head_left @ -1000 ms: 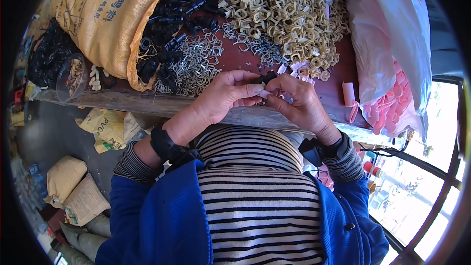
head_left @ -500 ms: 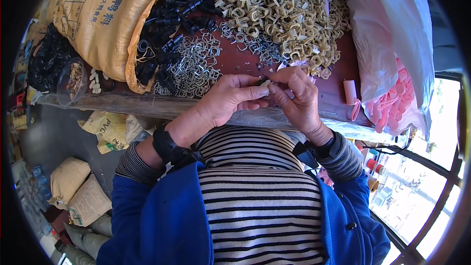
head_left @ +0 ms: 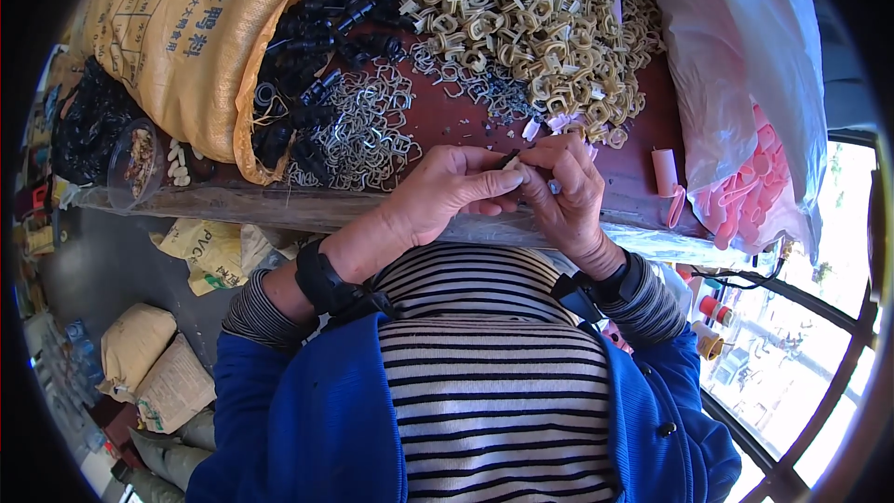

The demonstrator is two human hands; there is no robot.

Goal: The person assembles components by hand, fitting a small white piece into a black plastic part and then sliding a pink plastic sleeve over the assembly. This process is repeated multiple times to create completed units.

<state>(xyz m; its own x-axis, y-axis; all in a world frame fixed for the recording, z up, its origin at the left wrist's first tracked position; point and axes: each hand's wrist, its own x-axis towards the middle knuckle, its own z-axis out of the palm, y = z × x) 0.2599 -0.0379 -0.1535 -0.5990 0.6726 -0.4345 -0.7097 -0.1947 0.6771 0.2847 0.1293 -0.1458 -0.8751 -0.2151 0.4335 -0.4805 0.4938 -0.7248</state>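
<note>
Black and half hidden by fingers, a small part (head_left: 508, 158) is pinched in the left hand (head_left: 436, 190) over the near edge of the red-brown table (head_left: 445, 117). The right hand (head_left: 570, 194) bunches its fingertips against the part's right end; whether they grip it is hard to tell. Beyond lie silvery metal clips (head_left: 361, 130) and heaped cream clips (head_left: 521, 19).

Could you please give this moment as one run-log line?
left hand: holding dark part | right hand: at same part | table: metal pieces, beige pieces
</note>
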